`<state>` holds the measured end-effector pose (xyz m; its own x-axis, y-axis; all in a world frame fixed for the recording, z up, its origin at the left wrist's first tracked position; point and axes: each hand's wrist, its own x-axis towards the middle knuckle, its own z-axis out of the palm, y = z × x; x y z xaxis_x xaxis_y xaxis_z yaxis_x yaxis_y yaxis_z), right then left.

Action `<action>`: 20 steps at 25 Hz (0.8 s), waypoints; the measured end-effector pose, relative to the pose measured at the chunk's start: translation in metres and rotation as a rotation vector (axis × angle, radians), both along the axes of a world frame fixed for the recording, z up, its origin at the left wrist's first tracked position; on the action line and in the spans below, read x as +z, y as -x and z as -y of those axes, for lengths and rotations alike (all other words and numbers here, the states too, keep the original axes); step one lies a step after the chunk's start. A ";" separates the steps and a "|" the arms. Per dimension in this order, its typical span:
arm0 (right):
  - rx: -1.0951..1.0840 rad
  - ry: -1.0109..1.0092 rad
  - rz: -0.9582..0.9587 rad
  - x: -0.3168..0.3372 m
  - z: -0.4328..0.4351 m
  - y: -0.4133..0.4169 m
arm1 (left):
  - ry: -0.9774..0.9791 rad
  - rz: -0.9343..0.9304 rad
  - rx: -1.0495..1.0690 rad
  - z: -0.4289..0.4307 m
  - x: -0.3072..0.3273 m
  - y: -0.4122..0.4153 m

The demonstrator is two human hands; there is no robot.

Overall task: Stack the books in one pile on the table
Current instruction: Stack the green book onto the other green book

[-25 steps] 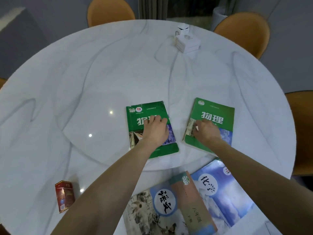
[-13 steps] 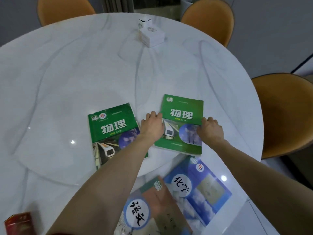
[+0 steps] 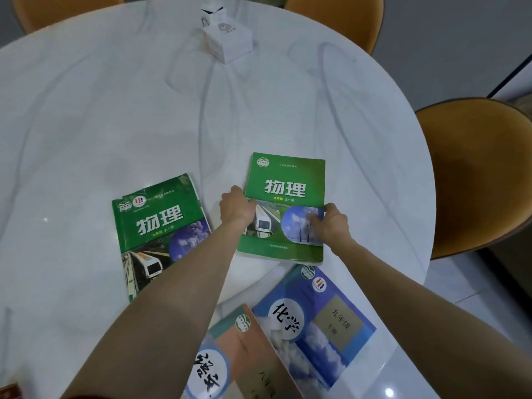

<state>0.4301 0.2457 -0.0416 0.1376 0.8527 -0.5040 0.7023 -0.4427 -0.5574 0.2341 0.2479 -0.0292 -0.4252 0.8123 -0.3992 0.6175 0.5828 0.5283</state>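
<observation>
Several books lie flat on the round white marble table (image 3: 115, 116). A green book (image 3: 288, 182) sits right of centre; my left hand (image 3: 234, 210) grips its left edge and my right hand (image 3: 331, 223) grips its right edge, thumb on the cover. A second green book (image 3: 155, 226) lies to the left, partly under my left forearm, untouched. Near the front edge are a blue book (image 3: 316, 326) and, beside it, a book with a brown and teal cover (image 3: 239, 361), cut off by the frame.
White boxes (image 3: 227, 38) stand at the far side of the table. Orange chairs (image 3: 475, 174) ring the table at right and at the back. A red box corner (image 3: 10, 391) shows at the bottom left.
My left hand left the left green book and moved to the right green book's left edge. My right hand shifted to its right edge. The view turned rightward.
</observation>
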 end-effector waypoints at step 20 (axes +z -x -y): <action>0.151 -0.249 -0.293 0.045 0.011 0.090 | -0.378 0.461 0.466 0.086 0.036 0.098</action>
<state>0.3400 0.2347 0.0038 -0.1171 0.9532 -0.2787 0.5443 -0.1731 -0.8208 0.1357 0.1620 0.0065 -0.6155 0.7063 -0.3497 0.0192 0.4571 0.8892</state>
